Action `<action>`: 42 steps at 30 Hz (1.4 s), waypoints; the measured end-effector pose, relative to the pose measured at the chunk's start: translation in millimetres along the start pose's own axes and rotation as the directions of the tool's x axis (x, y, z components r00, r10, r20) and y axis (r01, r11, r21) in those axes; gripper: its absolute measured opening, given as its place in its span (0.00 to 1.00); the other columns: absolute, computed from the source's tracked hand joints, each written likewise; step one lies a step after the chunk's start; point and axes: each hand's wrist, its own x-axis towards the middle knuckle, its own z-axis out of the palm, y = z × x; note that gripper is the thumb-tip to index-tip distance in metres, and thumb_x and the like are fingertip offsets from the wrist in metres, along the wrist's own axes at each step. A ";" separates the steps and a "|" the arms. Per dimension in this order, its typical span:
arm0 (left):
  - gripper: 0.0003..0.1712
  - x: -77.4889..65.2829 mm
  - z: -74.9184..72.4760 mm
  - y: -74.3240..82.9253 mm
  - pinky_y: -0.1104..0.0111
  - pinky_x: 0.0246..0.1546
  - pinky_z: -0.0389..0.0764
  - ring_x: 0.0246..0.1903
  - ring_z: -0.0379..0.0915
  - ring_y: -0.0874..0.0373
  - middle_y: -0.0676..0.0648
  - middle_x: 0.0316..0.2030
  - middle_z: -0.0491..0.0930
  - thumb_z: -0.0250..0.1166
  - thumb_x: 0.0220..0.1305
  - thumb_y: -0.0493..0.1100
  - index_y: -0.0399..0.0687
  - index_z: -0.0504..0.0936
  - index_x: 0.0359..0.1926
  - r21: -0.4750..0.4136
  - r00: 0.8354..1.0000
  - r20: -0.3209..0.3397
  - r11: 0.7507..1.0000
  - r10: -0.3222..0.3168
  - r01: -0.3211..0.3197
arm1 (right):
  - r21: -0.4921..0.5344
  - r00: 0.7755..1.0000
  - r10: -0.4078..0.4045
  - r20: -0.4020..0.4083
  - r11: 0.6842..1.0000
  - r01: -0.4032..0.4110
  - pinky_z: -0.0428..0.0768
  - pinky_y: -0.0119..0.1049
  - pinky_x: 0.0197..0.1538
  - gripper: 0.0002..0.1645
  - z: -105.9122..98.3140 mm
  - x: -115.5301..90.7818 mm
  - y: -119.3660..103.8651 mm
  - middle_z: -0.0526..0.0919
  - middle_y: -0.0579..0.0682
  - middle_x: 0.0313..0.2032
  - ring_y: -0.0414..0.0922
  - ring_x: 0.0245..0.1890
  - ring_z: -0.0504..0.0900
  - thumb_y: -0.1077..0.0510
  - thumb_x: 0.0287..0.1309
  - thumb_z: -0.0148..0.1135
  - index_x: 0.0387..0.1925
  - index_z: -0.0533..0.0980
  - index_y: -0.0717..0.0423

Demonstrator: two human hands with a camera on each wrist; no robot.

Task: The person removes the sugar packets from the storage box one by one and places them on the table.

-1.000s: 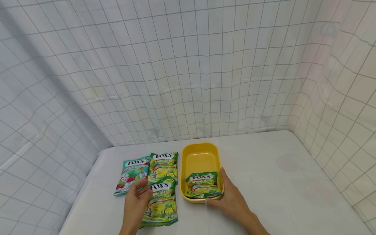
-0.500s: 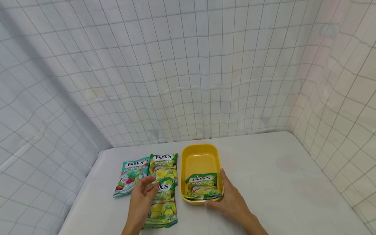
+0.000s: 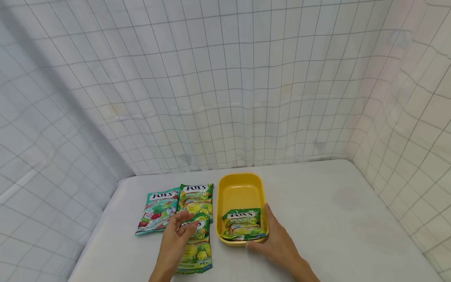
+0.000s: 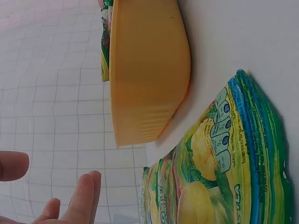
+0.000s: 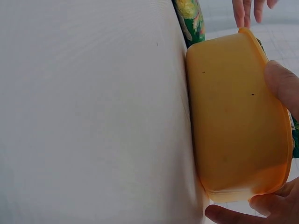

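A yellow plastic tray [image 3: 241,196] stands on the white-covered table. My right hand [image 3: 280,243] grips its near right corner, with the thumb at the near rim and the fingers along the right side. Inside, at the near end, lies a green Fox's Spring Tea candy bag [image 3: 243,225]. Left of the tray, my left hand [image 3: 176,241] hovers over another green candy bag [image 3: 197,252], partly covering it in the head view. Its fingers are loosely bent and hold nothing; in the left wrist view they are apart from the bag [image 4: 201,182].
Behind the near bag lies one more green Spring Tea candy bag [image 3: 195,199]. A teal Mint Blossom candy bag [image 3: 158,211] touches or nearly touches it on the left. White grid-patterned curtain [image 3: 225,98] surrounds the table [image 3: 317,203] at the back and sides.
My left hand has shifted a little to the right over the near green candy bag. The right hand keeps its grip on the tray, and the bags stay where they were.
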 end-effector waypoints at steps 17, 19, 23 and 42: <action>0.37 -4.3 21.9 12.0 0.55 0.58 0.78 0.63 0.72 0.40 0.32 0.69 0.66 0.64 0.73 0.41 0.38 0.55 0.75 -0.027 0.983 0.158 0.995 0.097 -0.094 | 0.002 1.000 0.003 -0.005 1.000 -0.003 0.66 0.60 0.68 0.82 -0.8 1.7 0.5 0.56 0.55 0.78 0.59 0.72 0.65 0.24 0.35 0.78 0.82 0.44 0.50; 0.39 -4.5 24.8 12.1 0.54 0.59 0.78 0.64 0.72 0.40 0.32 0.70 0.65 0.65 0.73 0.42 0.39 0.54 0.75 -0.025 0.978 0.186 0.995 0.098 -0.095 | 0.003 1.000 0.000 -0.006 1.000 0.000 0.66 0.60 0.68 0.82 -0.2 1.3 0.6 0.56 0.55 0.78 0.59 0.72 0.65 0.24 0.35 0.78 0.82 0.44 0.51; 0.42 -4.9 29.7 13.0 0.53 0.59 0.77 0.64 0.71 0.41 0.33 0.70 0.65 0.67 0.71 0.46 0.41 0.55 0.76 -0.009 0.974 0.213 0.997 0.078 -0.078 | 0.001 1.000 -0.005 -0.006 1.000 0.005 0.67 0.60 0.68 0.82 1.9 0.6 0.7 0.56 0.56 0.78 0.59 0.72 0.64 0.24 0.36 0.78 0.82 0.44 0.51; 0.44 -6.3 51.7 13.9 0.46 0.64 0.71 0.69 0.61 0.33 0.28 0.72 0.59 0.67 0.70 0.46 0.37 0.54 0.77 0.057 0.959 0.281 0.997 0.025 -0.043 | -0.008 1.000 -0.006 -0.015 1.000 0.006 0.69 0.60 0.66 0.82 3.0 -1.0 0.8 0.57 0.57 0.77 0.60 0.70 0.67 0.23 0.36 0.77 0.82 0.44 0.53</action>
